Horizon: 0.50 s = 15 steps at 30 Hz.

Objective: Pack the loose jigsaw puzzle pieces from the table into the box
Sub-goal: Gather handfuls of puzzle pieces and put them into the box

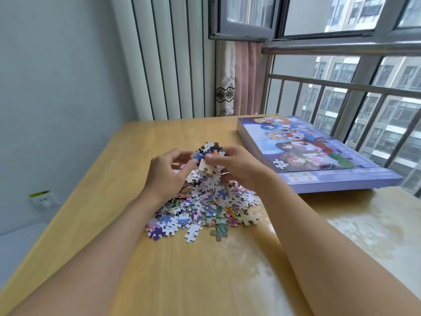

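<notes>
Room: corner by a window (355, 71), grey daylight; apartment blocks are seen outside through a metal railing (341, 87). One window sash (245, 17) is swung open above the table's far edge.
Wall: pale blue-grey on the left, with white vertical panelling (168, 65) behind the table.
Table: light wood top (193, 270), glossy, with window glare caught on its right half; it fills most of the lower view.
Curtain: pink and white with a dark floral band (237, 80), gathered in the corner between panelling and window.
Box: flat purple puzzle box (319, 153) with cartoon figures on its lid, laid on the far right of the table next to the railing; the lid is on. It is set well apart from the pile, to the right of the hands.
Pile: loose jigsaw pieces (205, 208) are heaped mid-table, directly beneath and in front of the hands; a few strays are scattered at the near edge. The pile's far part is blocked from view by the hands.
Left hand: left hand (168, 172) is raised over the pile, fingers curled, thumb and fingertips pinched onto the held cluster from the left.
Right hand: right hand (237, 165) is raised opposite, fingers curled round the same cluster from the right, thumb pressed on top.
Held cluster: a clump of pieces (209, 156) is gripped between both hands above the pile, some still interlocked, white backs and printed faces mixed.
Socket: white wall outlet (44, 199) with a yellow-green tag, low on the left wall below table level.
</notes>
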Tool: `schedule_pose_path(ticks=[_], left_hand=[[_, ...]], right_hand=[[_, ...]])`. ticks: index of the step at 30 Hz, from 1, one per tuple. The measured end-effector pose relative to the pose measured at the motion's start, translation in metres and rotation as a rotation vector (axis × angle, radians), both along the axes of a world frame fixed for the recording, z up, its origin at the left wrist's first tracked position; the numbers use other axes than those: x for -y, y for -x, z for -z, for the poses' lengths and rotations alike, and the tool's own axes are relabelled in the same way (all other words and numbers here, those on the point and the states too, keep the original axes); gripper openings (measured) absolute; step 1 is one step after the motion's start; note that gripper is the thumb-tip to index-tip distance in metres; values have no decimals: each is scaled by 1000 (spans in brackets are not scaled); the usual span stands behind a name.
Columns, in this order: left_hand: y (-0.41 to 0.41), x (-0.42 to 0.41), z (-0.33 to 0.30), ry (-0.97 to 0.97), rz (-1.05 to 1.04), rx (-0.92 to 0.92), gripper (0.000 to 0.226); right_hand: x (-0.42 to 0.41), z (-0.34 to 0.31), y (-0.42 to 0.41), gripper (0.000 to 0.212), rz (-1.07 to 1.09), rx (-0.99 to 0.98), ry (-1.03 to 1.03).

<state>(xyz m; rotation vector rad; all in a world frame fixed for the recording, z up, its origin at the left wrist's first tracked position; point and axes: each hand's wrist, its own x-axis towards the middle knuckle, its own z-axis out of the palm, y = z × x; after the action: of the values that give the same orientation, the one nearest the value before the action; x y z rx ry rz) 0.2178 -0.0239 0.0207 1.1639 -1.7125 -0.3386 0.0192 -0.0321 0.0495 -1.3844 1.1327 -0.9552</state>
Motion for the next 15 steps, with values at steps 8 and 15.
schedule_pose_path(ticks=[8, 15], left_hand=[[-4, -13, -12, 154, -85, 67, 17], [33, -12, -25, 29, 99, 351, 33]], right_hand=[[-9, -19, 8, 26, 207, -18, 63], [-52, -27, 61, 29, 248, 69, -170]])
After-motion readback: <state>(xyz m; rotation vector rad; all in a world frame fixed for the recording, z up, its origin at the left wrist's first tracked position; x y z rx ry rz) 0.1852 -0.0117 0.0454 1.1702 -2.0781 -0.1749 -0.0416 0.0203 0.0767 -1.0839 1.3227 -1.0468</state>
